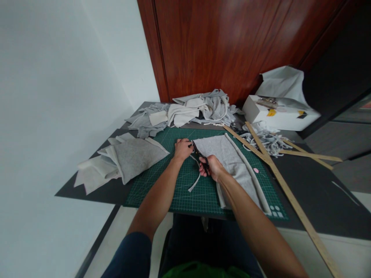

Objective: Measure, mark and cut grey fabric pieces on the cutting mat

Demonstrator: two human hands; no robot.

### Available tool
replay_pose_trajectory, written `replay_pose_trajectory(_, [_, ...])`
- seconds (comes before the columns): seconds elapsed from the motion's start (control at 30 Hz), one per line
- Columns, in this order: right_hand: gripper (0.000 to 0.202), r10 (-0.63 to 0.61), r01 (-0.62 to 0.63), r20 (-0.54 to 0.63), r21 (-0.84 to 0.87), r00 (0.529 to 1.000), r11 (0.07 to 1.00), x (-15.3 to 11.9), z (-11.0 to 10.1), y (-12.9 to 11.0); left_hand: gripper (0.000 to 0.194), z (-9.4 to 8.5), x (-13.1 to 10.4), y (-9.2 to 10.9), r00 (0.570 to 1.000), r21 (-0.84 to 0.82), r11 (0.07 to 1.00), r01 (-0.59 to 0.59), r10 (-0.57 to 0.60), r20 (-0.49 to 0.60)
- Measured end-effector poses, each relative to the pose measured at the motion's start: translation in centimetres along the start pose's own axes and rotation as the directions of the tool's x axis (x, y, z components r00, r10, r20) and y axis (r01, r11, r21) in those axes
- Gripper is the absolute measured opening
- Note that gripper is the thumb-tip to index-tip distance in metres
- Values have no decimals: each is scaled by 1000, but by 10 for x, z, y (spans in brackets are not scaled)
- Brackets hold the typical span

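2 bare hands work close together above a green gridded cutting mat point(182, 197). From where I stand, the right hand point(213, 166) has its fingers curled through the handles of a pair of black-handled scissors point(198, 153), whose blades point away toward the left fingers. The left hand point(183, 149) is bent at the knuckles, thumb and forefinger pinching the upper left corner of a light grey, soft fabric panel point(228, 152) just beside the blades. That panel lies flat on the mat, spreading to the right of the left fingers and running under the right forearm. A narrow pale fabric strip point(196, 181) dangles below the left fingers and curves past the right fingertips. Well left of both hands rests a folded grey fabric stack point(139, 156); beyond the fingers sits a rumpled heap of grey and white cloth point(188, 112). Right of the right fingers, a long pale wooden ruler point(285, 189) slants across the table.
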State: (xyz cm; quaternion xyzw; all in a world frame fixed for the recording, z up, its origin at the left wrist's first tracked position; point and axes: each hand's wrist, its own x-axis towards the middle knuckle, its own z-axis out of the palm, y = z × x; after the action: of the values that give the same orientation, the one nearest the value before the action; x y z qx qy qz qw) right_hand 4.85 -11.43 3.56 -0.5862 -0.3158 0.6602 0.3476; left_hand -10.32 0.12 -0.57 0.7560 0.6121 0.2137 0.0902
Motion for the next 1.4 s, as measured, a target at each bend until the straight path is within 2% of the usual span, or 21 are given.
replay_pose_trajectory(0.23, [29,25,-25,8,20,1000,999,7,1,-3,28,2,0,-1,1000,1,1000,-5,5,-13])
replay_pose_trajectory(0.43, [24,0,0,-11,36,1000,999,14,-1,-4,27,2,1,-3,1000,6,1000,-5,5,-16])
replay_pose_trajectory(0.63, [26,-19,19,9,-19,1000,1000,-1,-15,-5,31,-4,2,-5,1000,9,1000,-26,26,-6])
replay_pose_trajectory(0.77, [29,-70,70,5,-63,998,996,-11,-27,-2,31,-16,-1,-1,1000,15,1000,-27,27,14])
replay_pose_trajectory(0.9, [32,-160,164,41,-96,986,982,-20,-37,3,30,-33,-12,8,991,32,997,-69,65,113])
replay_pose_trajectory(1.03, [25,-236,239,41,-218,971,946,-26,-49,3,63,-47,-28,20,930,109,982,-154,107,352])
replay_pose_trajectory(1.1, [20,-257,225,-23,-409,966,884,-27,-56,0,76,-51,-35,27,896,120,975,-187,120,427])
replay_pose_trajectory(1.13, [18,-297,215,-70,-541,952,813,-27,-60,-1,81,-52,-38,30,887,123,973,-196,122,446])
replay_pose_trajectory(1.23, [14,-495,128,-157,-861,854,492,-25,-69,-2,74,-53,-44,38,879,153,964,-218,126,459])
replay_pose_trajectory(1.3, [20,-564,45,-177,-933,807,358,-25,-72,0,62,-53,-48,42,885,168,958,-234,138,445])
replay_pose_trajectory(1.4, [26,-570,-38,-217,-950,792,309,-26,-74,7,42,-51,-54,44,921,95,975,-201,155,358])
